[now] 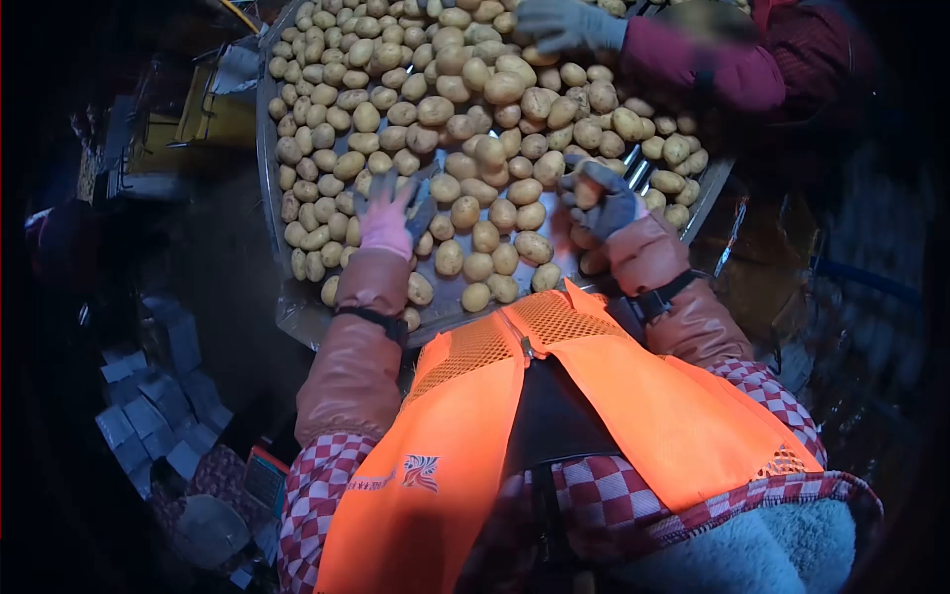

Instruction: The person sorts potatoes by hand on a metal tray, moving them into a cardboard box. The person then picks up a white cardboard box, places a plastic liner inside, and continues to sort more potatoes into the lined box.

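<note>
Many potatoes lie on a metal sorting table. My left hand, in a grey and pink glove, rests among them left of centre. Its fingers are spread, slightly blurred, and nothing shows in its grasp. On the right, my right hand wears a grey glove and curls its fingers around a potato. More potatoes sit just below and beside that hand. Between my hands lies a loose group of potatoes, with bare metal showing around them.
Across the table, a co-worker's gloved hand reaches over the potatoes from a dark red sleeve. The table's raised left rim bounds the pile. Stacked pale boxes stand at lower left. Metal bars show at the right.
</note>
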`<state>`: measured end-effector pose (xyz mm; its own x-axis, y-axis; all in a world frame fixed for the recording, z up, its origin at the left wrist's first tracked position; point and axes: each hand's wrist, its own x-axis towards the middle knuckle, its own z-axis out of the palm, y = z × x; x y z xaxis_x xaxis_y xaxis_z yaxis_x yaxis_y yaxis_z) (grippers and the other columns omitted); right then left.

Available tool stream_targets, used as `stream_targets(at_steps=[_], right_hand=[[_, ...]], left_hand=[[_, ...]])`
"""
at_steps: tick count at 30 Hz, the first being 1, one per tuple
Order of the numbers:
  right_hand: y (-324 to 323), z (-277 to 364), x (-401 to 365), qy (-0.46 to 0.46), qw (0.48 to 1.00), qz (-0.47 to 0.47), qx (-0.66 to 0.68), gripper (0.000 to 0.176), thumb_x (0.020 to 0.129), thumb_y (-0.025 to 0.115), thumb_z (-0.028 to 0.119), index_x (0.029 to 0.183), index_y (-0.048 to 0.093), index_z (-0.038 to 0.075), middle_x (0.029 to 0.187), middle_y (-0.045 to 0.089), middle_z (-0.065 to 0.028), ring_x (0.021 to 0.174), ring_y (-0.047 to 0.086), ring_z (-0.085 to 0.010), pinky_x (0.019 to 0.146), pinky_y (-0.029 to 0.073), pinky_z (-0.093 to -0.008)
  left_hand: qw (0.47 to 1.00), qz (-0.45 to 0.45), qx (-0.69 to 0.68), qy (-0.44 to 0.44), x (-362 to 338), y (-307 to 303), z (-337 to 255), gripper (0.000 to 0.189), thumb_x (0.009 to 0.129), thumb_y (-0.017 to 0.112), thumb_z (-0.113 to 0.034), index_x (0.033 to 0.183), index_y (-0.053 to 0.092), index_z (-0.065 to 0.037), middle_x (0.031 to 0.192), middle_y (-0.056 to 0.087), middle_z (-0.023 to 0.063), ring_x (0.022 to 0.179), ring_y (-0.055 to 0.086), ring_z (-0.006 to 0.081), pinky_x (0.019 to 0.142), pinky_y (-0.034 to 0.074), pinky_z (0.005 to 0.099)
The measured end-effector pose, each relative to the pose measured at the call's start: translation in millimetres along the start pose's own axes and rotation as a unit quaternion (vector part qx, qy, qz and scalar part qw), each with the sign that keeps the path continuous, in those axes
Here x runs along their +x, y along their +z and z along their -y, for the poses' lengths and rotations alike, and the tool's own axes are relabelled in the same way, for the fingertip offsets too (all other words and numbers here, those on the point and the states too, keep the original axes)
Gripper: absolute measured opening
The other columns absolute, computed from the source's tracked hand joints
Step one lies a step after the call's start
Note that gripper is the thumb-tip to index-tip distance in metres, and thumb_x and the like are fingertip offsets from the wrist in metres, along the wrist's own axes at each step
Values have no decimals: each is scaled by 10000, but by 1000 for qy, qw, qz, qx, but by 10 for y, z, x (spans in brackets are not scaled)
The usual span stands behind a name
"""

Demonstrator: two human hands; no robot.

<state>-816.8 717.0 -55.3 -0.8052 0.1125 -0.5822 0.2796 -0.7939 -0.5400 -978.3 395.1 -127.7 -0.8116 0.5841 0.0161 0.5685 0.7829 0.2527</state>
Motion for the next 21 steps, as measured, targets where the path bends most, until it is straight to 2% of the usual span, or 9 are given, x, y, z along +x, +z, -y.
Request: stream_targets(at_steps=[2, 5, 9, 12, 15, 16, 19, 20, 21], right_hand=[[-224, 89, -265, 12, 999, -31, 21, 449, 956, 592, 383, 1258, 564, 51, 1014, 663, -120, 753, 631, -225, 598, 516, -321], [-256, 159, -675, 25, 995, -85, 35, 432, 983, 541, 416, 1188, 588, 39, 959, 665, -127, 721, 631, -230, 567, 521, -336], [-492, -99, -742, 29, 996, -84, 33, 452, 992, 508, 428, 1062, 632, -1, 884, 665, -124, 720, 634, -243, 622, 542, -366], [-260, -177, -819, 12, 996, -78, -40, 423, 979, 526, 395, 1008, 650, -9, 880, 663, -131, 749, 634, -262, 711, 553, -399], [-253, -214, -858, 84, 994, -67, -23, 448, 969, 543, 415, 1022, 648, -17, 880, 663, -143, 792, 640, -264, 750, 551, -407], [-241, -215, -861, 102, 992, -62, -38, 454, 963, 556, 419, 1045, 645, -19, 906, 665, -153, 815, 646, -273, 766, 550, -413], [-237, -239, -893, 148, 985, -46, -77, 487, 944, 593, 430, 1115, 634, -24, 984, 671, -183, 885, 663, -300, 814, 548, -434], [-304, -295, -862, 126, 989, -14, -81, 557, 939, 604, 433, 1286, 568, -2, 1149, 639, -217, 940, 665, -321, 848, 540, -452], [-214, -294, -911, 113, 992, 7, -59, 575, 939, 604, 428, 1335, 532, 18, 1199, 617, -214, 958, 664, -322, 855, 537, -456]], left_hand=[[996, 5, -51, -70, -160, -22, 87, 519, 907, 554, -493, 1374, 547, -268, 1461, 464, 114, 1380, 383, 327, 1132, 227, 595], [962, 18, 90, -257, -211, -228, -156, 447, 936, 533, -386, 1368, 552, -268, 1464, 461, 104, 1388, 379, 290, 1116, 288, 536], [971, 148, -150, -112, -164, -685, -853, 400, 953, 514, -271, 1343, 550, -190, 1272, 603, 201, 1191, 577, 359, 952, 478, 467], [956, 236, -120, -124, 74, -486, -1092, 373, 952, 519, -274, 1291, 559, -125, 1138, 656, 233, 1063, 630, 414, 903, 501, 495], [961, 231, -83, -132, 174, -440, -1105, 354, 955, 502, -277, 1248, 569, -90, 1116, 666, 230, 1054, 633, 412, 895, 502, 498], [966, 211, -70, -134, 195, -354, -1059, 333, 921, 615, -243, 1200, 574, -66, 1072, 689, 199, 1003, 671, 361, 879, 517, 456], [916, 108, -327, -205, 17, -315, -862, 384, 847, 753, -185, 1165, 576, -60, 1001, 702, 136, 939, 679, 269, 833, 533, 389], [880, 36, -384, -279, -23, 208, -601, 450, 773, 840, -145, 1128, 577, -56, 954, 693, 91, 897, 659, 215, 799, 531, 349], [860, 66, -439, -254, -60, 32, -742, 426, 797, 828, -183, 1131, 593, -60, 961, 689, 82, 875, 646, 185, 770, 532, 328]])
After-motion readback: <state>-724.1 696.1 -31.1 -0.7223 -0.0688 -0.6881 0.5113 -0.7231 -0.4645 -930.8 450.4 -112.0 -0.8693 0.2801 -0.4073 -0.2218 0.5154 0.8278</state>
